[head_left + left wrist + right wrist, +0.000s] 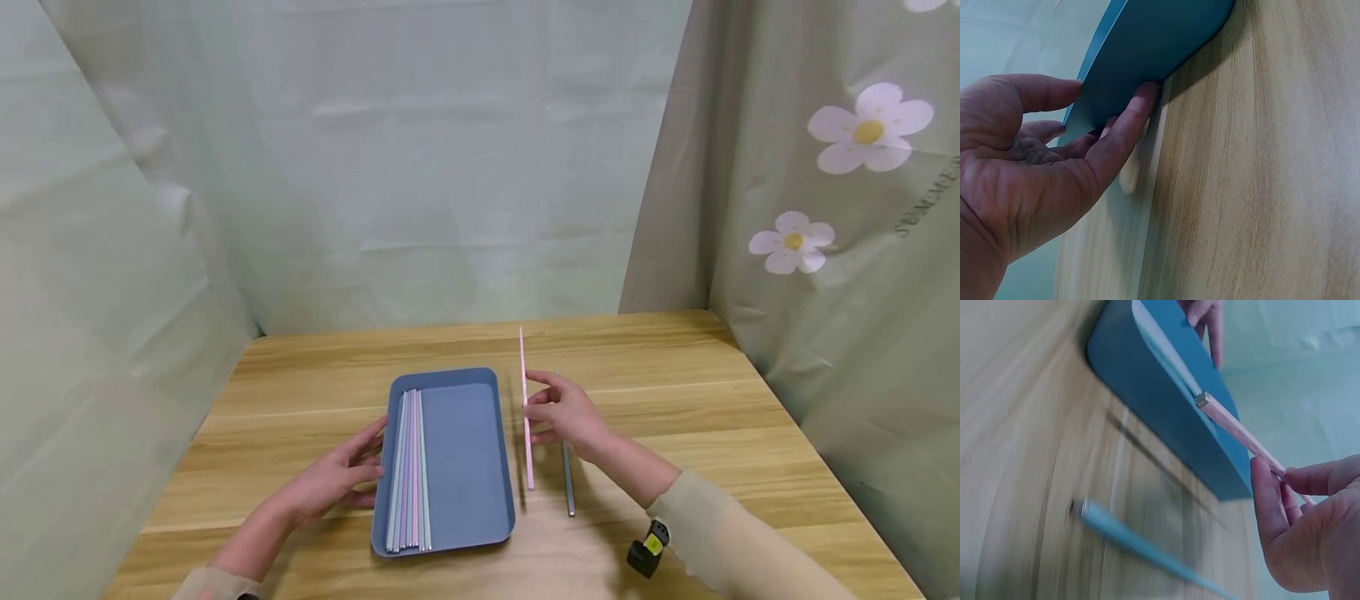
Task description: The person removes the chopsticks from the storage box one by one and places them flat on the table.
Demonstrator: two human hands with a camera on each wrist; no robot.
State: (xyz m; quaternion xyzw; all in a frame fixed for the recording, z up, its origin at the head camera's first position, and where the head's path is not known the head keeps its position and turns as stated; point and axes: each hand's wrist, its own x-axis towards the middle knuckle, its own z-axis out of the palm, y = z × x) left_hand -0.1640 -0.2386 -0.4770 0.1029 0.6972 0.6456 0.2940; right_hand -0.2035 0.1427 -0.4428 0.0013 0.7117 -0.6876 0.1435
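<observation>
A pink chopstick [528, 458] is pinched between the thumb and fingers of my right hand [567, 415], raised above the table just right of a blue tray [468, 458]. In the right wrist view, the metal-tipped end of this pink chopstick [1235, 427] points toward the tray. My left hand [337, 479] touches the tray's left side, and the left wrist view shows its fingers against the outer wall [1129, 59]. Several pastel chopsticks [408, 475] lie side by side along the tray's left part. Beneath my right hand, a blue-green chopstick [568, 487] lies on the table.
The wooden table [675, 400] has a pale curtain [465, 167] behind it and a flowered curtain [787, 175] at the right. A small black device with a yellow patch [651, 546] sits by my right sleeve.
</observation>
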